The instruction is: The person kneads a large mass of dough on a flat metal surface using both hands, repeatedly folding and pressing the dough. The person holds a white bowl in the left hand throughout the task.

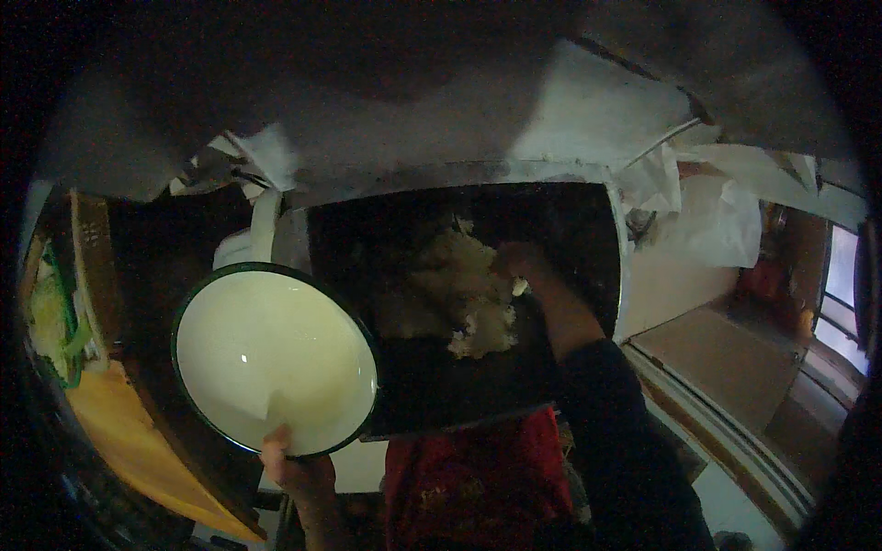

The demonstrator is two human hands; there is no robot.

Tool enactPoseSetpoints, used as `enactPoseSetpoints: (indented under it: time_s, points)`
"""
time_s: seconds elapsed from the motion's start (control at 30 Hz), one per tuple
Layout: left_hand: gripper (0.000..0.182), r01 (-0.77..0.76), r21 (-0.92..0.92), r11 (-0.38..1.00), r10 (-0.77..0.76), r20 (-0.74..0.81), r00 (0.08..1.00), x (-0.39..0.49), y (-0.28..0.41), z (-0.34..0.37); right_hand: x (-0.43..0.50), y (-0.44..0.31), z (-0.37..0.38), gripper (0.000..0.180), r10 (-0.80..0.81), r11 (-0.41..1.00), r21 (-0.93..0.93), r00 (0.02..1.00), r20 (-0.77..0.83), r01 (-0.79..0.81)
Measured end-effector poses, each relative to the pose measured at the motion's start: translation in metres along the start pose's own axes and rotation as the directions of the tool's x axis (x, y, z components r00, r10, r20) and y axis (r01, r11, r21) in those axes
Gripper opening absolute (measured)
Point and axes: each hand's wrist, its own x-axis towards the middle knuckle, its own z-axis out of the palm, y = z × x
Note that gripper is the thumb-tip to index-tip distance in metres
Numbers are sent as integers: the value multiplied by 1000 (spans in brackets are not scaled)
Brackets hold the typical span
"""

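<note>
In my left hand [293, 468] is a white enamel bowl [248, 330] with a dark green rim. The thumb lies over its lower edge, and the bowl is tilted so its inside faces me; I see no contents in it. A pale, clumpy heap [448, 275] lies on a dark rectangular surface [413, 386] in front of me, too dim to identify. My right hand [524, 262] reaches to the heap's right side. A small white piece [519, 286] shows at that hand, but shadow hides the fingers and whether they grip anything.
A pale frame [620, 275] borders the dark surface. White plastic sheeting [723, 227] stands at the right, above a brown flat panel [716, 365]. Orange-yellow material [131, 434] and a green-and-pale bag [52, 324] lie at far left. A red apron [475, 482] covers my front.
</note>
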Motion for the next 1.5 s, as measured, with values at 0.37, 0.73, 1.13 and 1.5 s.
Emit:
enactPoseSetpoints:
  time_s: [0.37, 0.73, 1.13, 1.5]
  points:
    - [25, 312, -531, 788, -301, 110, 947, 2, 6, -5, -50, -59, 19, 33, 310, 651, 758, 897, -315, 41]
    - [22, 383, -661, 645, -413, 120, 903, 7, 34, -8, -104, -174, -48, 55, -69, 934, 290, 903, -424, 207]
    - [33, 395, -725, 564, -482, 100, 871, 14, 42, -2, -132, -231, -79, 37, -354, 935, -79, 920, -170, 345]
    - [34, 421, -708, 566, -481, 131, 867, 31, 44, 12, -141, -141, -59, 49, -287, 936, 33, 812, -508, 351]
